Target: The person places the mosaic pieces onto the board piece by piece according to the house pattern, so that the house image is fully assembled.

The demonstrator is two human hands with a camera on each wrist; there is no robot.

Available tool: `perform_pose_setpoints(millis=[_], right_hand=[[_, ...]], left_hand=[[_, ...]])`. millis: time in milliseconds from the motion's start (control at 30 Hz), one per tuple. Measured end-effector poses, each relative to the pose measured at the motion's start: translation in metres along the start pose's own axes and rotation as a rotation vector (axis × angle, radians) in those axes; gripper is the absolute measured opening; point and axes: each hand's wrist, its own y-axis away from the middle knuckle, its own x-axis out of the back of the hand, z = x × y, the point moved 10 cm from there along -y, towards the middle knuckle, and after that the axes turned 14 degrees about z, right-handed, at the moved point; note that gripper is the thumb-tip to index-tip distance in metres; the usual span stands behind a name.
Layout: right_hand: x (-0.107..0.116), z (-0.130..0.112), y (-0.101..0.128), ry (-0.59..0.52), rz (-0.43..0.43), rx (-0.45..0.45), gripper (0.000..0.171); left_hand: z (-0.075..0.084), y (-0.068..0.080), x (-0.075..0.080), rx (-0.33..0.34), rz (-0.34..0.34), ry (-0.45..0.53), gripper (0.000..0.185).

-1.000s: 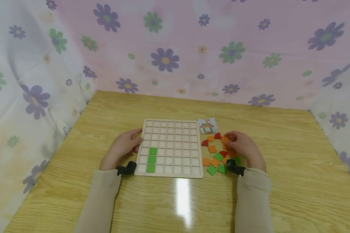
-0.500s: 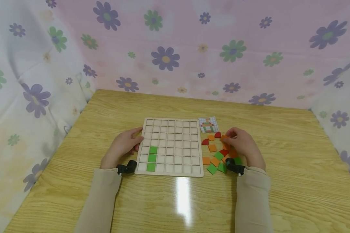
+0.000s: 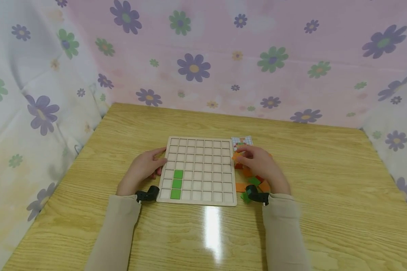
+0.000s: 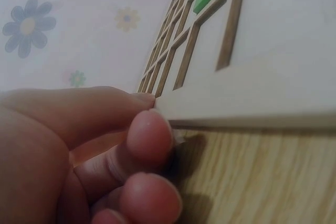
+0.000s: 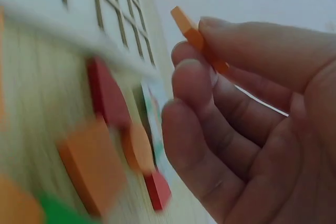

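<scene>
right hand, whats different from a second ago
The right hand has left the pile of loose pieces and moved left toward the grid board, now pinching an orange piece between thumb and fingers. The left hand still rests on the board's left edge, and the three green squares are unmoved.

We wear long beige sleeves down to both wrists, each carrying 1 small black camera unit; our 2 hands are bare.
</scene>
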Motion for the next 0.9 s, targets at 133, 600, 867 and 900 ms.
perform_pose_setpoints(millis=[133, 600, 867, 900], right_hand=[[-0.022, -0.022, 0.001, -0.015, -0.055, 0.058, 0.033], [-0.085, -0.082, 0.015, 0.054, -0.235, 0.234, 0.015], [-0.111, -0.098, 0.029, 0.067, -0.303, 0.329, 0.012], [-0.112, -0.099, 0.029, 0.073, -0.297, 0.333, 0.011]], left_hand=[[0.000, 0.001, -0.001, 0.000, -0.005, 0.014, 0.051], [0.005, -0.001, 0.000, -0.011, -0.014, 0.032, 0.052], [0.002, 0.005, 0.001, 0.020, -0.020, 0.089, 0.051], [0.003, 0.005, 0.001, 0.017, -0.017, 0.091, 0.051]])
